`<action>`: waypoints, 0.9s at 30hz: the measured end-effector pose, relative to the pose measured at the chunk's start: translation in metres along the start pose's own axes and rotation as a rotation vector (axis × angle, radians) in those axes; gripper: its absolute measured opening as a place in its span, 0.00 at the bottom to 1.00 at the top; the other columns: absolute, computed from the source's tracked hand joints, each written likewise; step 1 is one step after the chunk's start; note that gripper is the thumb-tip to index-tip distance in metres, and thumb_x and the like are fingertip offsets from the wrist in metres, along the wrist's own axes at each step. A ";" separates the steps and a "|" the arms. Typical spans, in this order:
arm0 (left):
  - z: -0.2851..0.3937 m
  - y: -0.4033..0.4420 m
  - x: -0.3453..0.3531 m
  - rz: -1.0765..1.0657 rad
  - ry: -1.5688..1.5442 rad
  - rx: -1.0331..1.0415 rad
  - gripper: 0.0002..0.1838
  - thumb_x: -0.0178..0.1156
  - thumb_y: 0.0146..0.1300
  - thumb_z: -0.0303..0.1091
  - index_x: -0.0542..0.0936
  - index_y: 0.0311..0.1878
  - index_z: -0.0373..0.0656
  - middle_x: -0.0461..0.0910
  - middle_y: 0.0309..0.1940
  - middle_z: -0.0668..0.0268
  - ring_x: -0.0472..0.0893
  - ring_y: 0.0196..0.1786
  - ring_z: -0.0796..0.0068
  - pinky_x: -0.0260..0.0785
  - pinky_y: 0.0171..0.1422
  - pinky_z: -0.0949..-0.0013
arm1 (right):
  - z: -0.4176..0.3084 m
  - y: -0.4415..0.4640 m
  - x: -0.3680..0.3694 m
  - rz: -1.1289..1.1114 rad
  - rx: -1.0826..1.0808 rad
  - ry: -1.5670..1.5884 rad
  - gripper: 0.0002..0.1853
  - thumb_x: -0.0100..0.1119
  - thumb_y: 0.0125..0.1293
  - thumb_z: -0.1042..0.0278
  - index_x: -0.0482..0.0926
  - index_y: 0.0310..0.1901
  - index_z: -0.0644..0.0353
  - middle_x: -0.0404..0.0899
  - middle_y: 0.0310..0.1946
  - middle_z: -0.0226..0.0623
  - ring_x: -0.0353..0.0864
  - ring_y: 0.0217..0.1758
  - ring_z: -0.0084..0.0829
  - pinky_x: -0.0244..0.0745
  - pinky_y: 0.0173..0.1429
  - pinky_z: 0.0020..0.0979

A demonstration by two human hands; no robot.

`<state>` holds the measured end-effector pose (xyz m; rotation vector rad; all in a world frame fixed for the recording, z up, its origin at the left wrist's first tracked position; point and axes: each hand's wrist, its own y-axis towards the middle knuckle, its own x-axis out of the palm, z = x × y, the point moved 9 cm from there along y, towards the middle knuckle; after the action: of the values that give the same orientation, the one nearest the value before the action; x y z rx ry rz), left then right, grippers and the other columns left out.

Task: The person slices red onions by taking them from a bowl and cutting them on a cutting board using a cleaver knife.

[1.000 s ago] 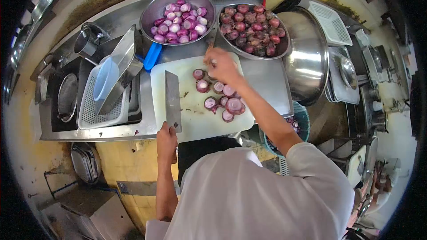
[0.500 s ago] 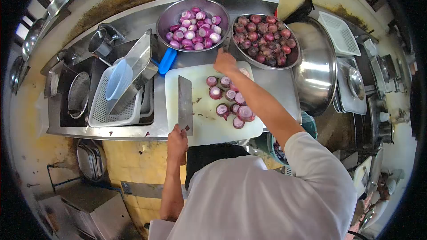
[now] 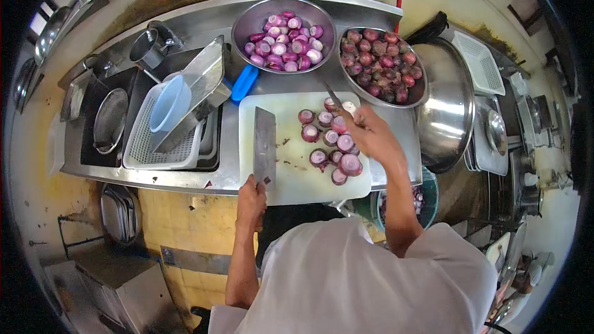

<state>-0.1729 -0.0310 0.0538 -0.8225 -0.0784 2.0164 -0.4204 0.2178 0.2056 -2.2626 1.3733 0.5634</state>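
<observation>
My left hand [image 3: 250, 201] is wrapped round the handle of a cleaver [image 3: 265, 148], whose broad blade lies along the left side of the white cutting board [image 3: 291, 188]. In my right hand [image 3: 378, 139] is a small knife [image 3: 335, 96], its blade pointing up and left over the board's far edge. Several red onions with cut ends [image 3: 330, 138] sit in a cluster on the board, below and left of that hand. Behind the board, a steel bowl [image 3: 237, 40] holds peeled onions [image 3: 288, 43]. Unpeeled onions [image 3: 387, 62] fill another bowl [image 3: 425, 89] to its right.
A blue handle [image 3: 245, 83] lies left of the peeled-onion bowl. The sink holds a white basket [image 3: 137, 148], a light blue bowl [image 3: 170, 104] and a metal tray. A large steel basin [image 3: 445, 105] stands at right. Below the counter is a green bin [image 3: 428, 201].
My right hand has drawn back from the board's far edge towards the right and nearer me, and a small knife now shows in it. The left hand keeps the cleaver in place.
</observation>
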 end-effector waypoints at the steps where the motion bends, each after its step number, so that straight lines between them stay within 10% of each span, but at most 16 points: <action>1: -0.003 0.001 0.002 -0.029 -0.009 -0.012 0.13 0.55 0.75 0.30 0.74 0.53 0.28 0.76 0.18 0.57 0.78 0.16 0.67 0.69 0.19 0.61 | -0.012 -0.011 -0.003 -0.001 0.006 0.002 0.15 0.65 0.64 0.60 0.71 0.42 0.60 0.83 0.30 0.48 0.85 0.36 0.47 0.75 0.43 0.43; 7: -0.001 0.001 0.007 -0.082 -0.054 0.011 0.14 0.55 0.75 0.29 0.74 0.56 0.27 0.76 0.17 0.56 0.79 0.15 0.66 0.69 0.18 0.61 | -0.060 0.058 0.037 0.238 -0.384 -0.036 0.21 0.64 0.57 0.64 0.73 0.50 0.64 0.82 0.37 0.55 0.83 0.44 0.58 0.75 0.51 0.55; 14: 0.003 0.003 0.008 -0.086 0.022 0.031 0.12 0.55 0.75 0.29 0.75 0.53 0.29 0.76 0.16 0.58 0.77 0.14 0.68 0.69 0.17 0.62 | -0.053 0.210 0.097 0.470 -0.316 0.009 0.27 0.63 0.68 0.58 0.69 0.61 0.65 0.78 0.49 0.68 0.79 0.55 0.69 0.77 0.58 0.60; 18: 0.009 -0.006 0.007 -0.086 -0.051 0.034 0.11 0.54 0.76 0.29 0.75 0.53 0.30 0.76 0.17 0.57 0.77 0.14 0.67 0.69 0.18 0.61 | -0.042 0.180 0.016 0.644 -0.595 -0.065 0.13 0.60 0.65 0.66 0.79 0.45 0.67 0.81 0.44 0.60 0.82 0.49 0.61 0.78 0.53 0.57; 24: 0.010 -0.011 0.006 -0.058 -0.062 -0.036 0.10 0.54 0.75 0.28 0.75 0.52 0.29 0.76 0.17 0.56 0.78 0.15 0.65 0.68 0.19 0.61 | 0.107 0.247 -0.077 0.446 -0.127 -0.632 0.18 0.71 0.53 0.65 0.86 0.46 0.62 0.87 0.38 0.56 0.88 0.47 0.56 0.83 0.55 0.50; 27: 0.015 -0.008 0.003 -0.052 -0.012 0.045 0.11 0.55 0.75 0.29 0.76 0.50 0.28 0.77 0.18 0.55 0.79 0.16 0.65 0.69 0.20 0.59 | 0.134 0.267 -0.071 0.331 -0.163 -0.556 0.28 0.69 0.52 0.72 0.81 0.58 0.55 0.85 0.51 0.55 0.83 0.59 0.57 0.78 0.66 0.47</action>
<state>-0.1763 -0.0202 0.0665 -0.7724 -0.0610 1.9677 -0.7057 0.2326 0.0932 -1.7853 1.4380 1.3389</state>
